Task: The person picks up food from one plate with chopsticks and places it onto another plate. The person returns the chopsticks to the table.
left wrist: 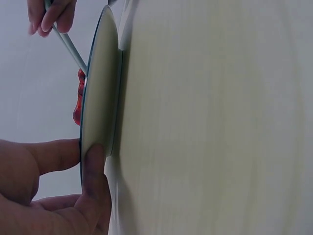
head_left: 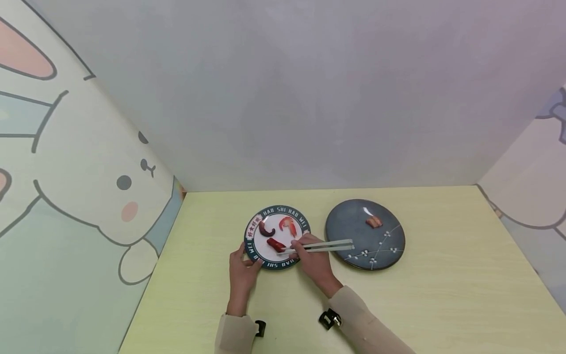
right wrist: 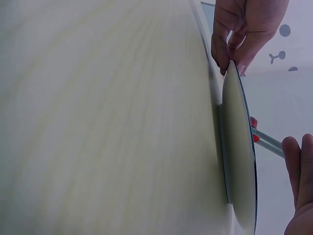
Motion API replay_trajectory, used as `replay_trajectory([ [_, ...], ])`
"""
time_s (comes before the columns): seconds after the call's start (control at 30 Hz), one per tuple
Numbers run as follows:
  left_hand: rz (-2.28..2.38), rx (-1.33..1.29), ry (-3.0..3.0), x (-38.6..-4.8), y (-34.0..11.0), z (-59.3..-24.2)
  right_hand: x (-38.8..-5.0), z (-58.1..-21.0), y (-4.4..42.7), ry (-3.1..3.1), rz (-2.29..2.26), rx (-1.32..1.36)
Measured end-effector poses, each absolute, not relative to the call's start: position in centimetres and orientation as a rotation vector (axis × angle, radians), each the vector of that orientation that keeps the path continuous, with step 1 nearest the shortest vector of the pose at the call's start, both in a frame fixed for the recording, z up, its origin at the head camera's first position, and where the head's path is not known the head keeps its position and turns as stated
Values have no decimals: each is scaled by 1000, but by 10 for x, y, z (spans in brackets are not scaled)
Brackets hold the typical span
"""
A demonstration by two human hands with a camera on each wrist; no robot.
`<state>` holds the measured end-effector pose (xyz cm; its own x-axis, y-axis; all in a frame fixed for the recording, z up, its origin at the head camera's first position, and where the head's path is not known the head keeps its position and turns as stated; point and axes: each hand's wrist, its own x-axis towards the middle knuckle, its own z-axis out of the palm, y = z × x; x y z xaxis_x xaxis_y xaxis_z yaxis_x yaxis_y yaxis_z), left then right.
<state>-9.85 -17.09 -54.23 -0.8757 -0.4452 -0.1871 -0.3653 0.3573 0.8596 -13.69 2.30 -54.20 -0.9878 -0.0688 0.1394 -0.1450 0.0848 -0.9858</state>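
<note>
My left hand (head_left: 242, 276) pinches the near-left rim of a small round plate (head_left: 276, 266) with a dark green lettered border. In the left wrist view the thumb and fingers lie on opposite faces of that rim. A pair of pale green chopsticks (head_left: 329, 246) is held in my right hand (head_left: 315, 261), over the plate's right side. Their tips touch a glossy dark red food piece (head_left: 275, 244); whether they pinch it is unclear. On the same plate lie an orange-white shrimp (head_left: 288, 225) and a curled purplish-brown piece (head_left: 265, 229).
Just right of the small plate stands a larger blue-grey plate (head_left: 347, 223) with white blossoms. A small brown food piece (head_left: 374, 222) lies on it. The pale yellow table (head_left: 460, 275) meets a grey wall (head_left: 309, 123) at the back; cartoon-printed walls flank both sides.
</note>
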Motion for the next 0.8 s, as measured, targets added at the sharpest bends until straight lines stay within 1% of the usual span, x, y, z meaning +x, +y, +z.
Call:
replay_trajectory([
  [0.37, -1563, 748, -2519, -99, -171, -543, -136, -541, 28, -2267, 2044, 166],
  [0.47, -1566, 740, -2520, -98, -171, -542, -133, -530, 28, -2269, 2078, 112],
  [0.57, -1565, 743, -2522, -98, -170, -542, -132, -529, 29, -2252, 2135, 79],
  [0.7, -1564, 757, -2524, -98, -170, -542, -135, -541, 34, -2211, 2147, 116],
  [0.8, -1563, 758, -2524, -98, -170, -543, -135, -544, 37, -2168, 2174, 145],
])
